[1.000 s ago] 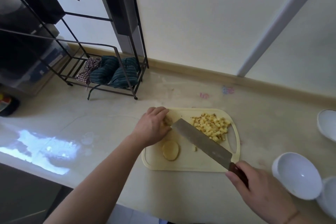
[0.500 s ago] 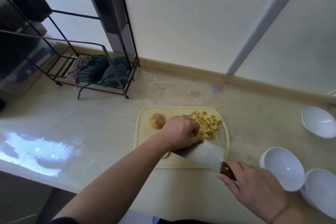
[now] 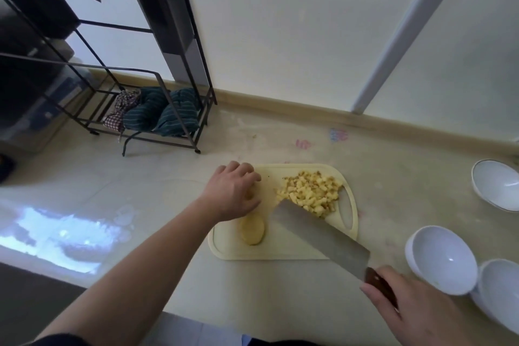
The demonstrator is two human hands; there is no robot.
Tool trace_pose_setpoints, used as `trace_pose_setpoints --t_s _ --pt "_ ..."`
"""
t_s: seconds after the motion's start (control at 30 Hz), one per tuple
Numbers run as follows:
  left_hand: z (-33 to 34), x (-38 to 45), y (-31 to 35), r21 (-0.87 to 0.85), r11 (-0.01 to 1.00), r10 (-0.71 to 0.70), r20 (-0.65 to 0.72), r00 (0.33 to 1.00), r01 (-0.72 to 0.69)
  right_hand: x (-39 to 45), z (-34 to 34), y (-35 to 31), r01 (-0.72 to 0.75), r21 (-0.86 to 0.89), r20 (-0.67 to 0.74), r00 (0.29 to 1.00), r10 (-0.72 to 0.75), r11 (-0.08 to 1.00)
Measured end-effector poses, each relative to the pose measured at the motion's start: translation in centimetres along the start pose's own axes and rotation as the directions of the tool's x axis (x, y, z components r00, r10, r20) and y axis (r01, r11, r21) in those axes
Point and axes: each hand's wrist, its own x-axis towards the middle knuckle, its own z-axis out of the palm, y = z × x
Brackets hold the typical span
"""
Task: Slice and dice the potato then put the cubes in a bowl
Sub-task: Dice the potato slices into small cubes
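a black wire rack [image 3: 118, 70] stands at the far left corner of the bench [image 3: 140, 182], with striped and checked cloths [image 3: 157, 114] bundled on its lowest shelf. a bright patch of reflected light [image 3: 56, 230] lies on the bench near its front left edge.

the left hand [image 3: 231, 194] rests over the far left corner of the cutting board [image 3: 280, 250], fingers curled down around a potato piece [image 3: 249, 194]; only a sliver of that piece shows under the palm. just nearer the front edge of the board, a round potato slice [image 3: 252, 231] lies flat, partly tucked beneath the heel of that hand.

a heap of potato cubes [image 3: 311, 192] sits at the far right corner of the board, beside the handle slot. the cleaver [image 3: 320, 241] slants across the board, blade tip at the edge of the heap; whether it touches the cubes cannot be told. the right hand [image 3: 415, 309] clenches the dark handle over the front right part of the bench.

three white bowls are on the right side of the bench: one bowl [image 3: 497, 185] toward the far edge, a second bowl [image 3: 441, 258] nearer the board, and a third bowl [image 3: 500, 289] touching it at the right edge of view.
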Motion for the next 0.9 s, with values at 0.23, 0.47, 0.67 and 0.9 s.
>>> trace_pose_setpoints --t_s 0.23,0.47,0.67,0.9 --pt "1.6 -0.7 -1.6 -0.025 0.999 -0.035 -0.11 0.993 0.032 0.4 -1.8 -2.8 -0.167 0.509 0.183 0.98 0.083 0.844" --pt "2.3 -4.1 -1.1 -0.181 0.983 -0.052 -0.196 0.979 0.016 3.0 1.2 -6.5 -0.361 0.749 0.408 0.912 0.042 0.556" --pt "5.1 -8.6 0.4 -0.098 0.972 0.182 -0.25 0.951 -0.212 4.1 5.0 -8.0 -0.456 0.807 0.481 0.876 0.03 0.374" --pt "7.1 -7.8 0.5 -0.201 0.944 0.186 -0.326 0.927 -0.26 5.0 6.0 -6.9 -0.509 0.834 0.516 0.856 0.024 0.213"
